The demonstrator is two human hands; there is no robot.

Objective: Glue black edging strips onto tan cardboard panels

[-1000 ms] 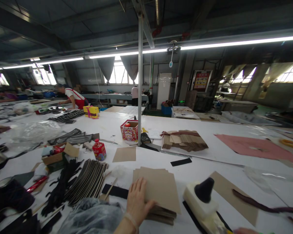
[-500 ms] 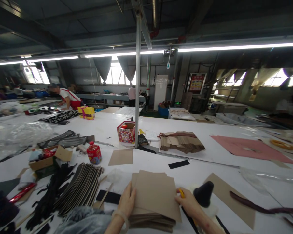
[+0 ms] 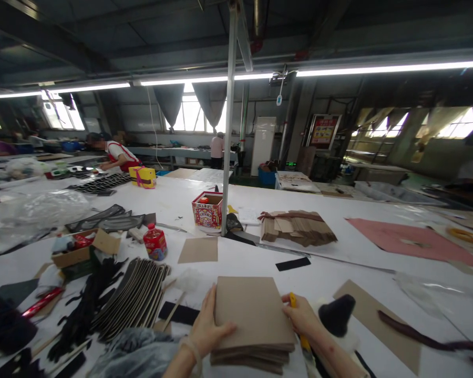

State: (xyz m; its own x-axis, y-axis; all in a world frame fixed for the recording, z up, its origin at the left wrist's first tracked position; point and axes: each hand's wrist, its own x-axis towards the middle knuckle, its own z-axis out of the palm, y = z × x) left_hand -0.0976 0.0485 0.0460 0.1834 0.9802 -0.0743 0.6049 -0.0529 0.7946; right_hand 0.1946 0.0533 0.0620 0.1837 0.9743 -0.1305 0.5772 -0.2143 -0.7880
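Observation:
A stack of square brown sheets [image 3: 252, 310] lies at the front of the table, its top sheets squared up and the lower layers slightly uneven. My left hand [image 3: 208, 328] grips its left side, fingers along the edge and thumb over the top sheet. At the right edge of the pile, my right hand [image 3: 302, 315] has its fingertips against the sheets. A yellow-handled tool [image 3: 305, 343] runs through that closed hand; its kind is hidden by the palm. A black rounded object [image 3: 337, 315] stands just right of my right wrist.
Left of the stack lie a row of dark curved strips [image 3: 134, 299], black gloves [image 3: 82, 304] and an open carton [image 3: 74, 254]. Beyond are a red jar [image 3: 155, 242], a patterned box [image 3: 207, 210] by a metal post [image 3: 228, 131], and a brown bundle [image 3: 297, 229]. A co-worker [image 3: 120, 155] leans over the far left.
The askew top sheets now line up with the pile. My left thumb has moved onto the top sheet. My right hand stays at the right edge, still with the yellow-handled tool.

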